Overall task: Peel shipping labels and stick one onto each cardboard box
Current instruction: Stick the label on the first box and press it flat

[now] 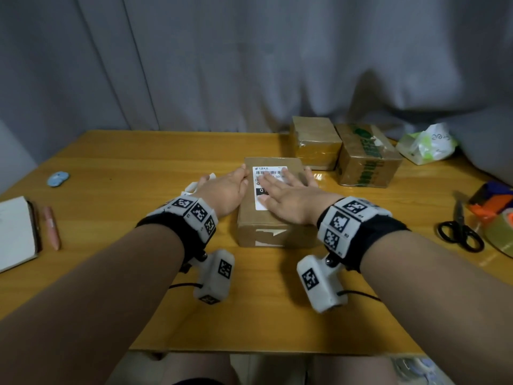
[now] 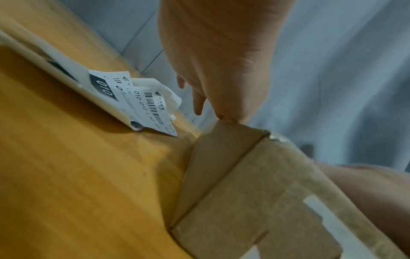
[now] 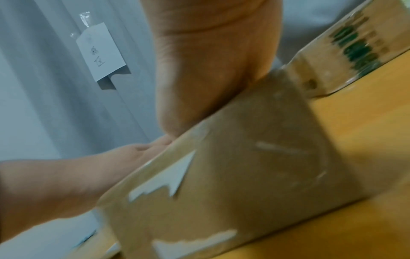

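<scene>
A brown cardboard box (image 1: 249,218) lies mid-table with a white shipping label (image 1: 258,179) on its top. My right hand (image 1: 286,187) lies flat on the label, fingers spread and straight, pressing it down. My left hand (image 1: 230,184) rests against the box's left top edge with relaxed fingers and holds nothing. In the left wrist view the palm (image 2: 217,70) touches the box edge (image 2: 221,126); loose label sheets (image 2: 144,105) lie beside it. The right wrist view shows my right palm (image 3: 210,70) on the box (image 3: 244,166). Torn white label scraps mark the box's front.
Two taped boxes stand at the back right, one plain (image 1: 315,141), one with green print (image 1: 366,157). A plastic bag (image 1: 427,145), scissors (image 1: 459,229) and tape rolls (image 1: 497,218) lie at right. A notebook (image 1: 16,232), pen (image 1: 51,227) and blue discs (image 1: 57,179) lie at left.
</scene>
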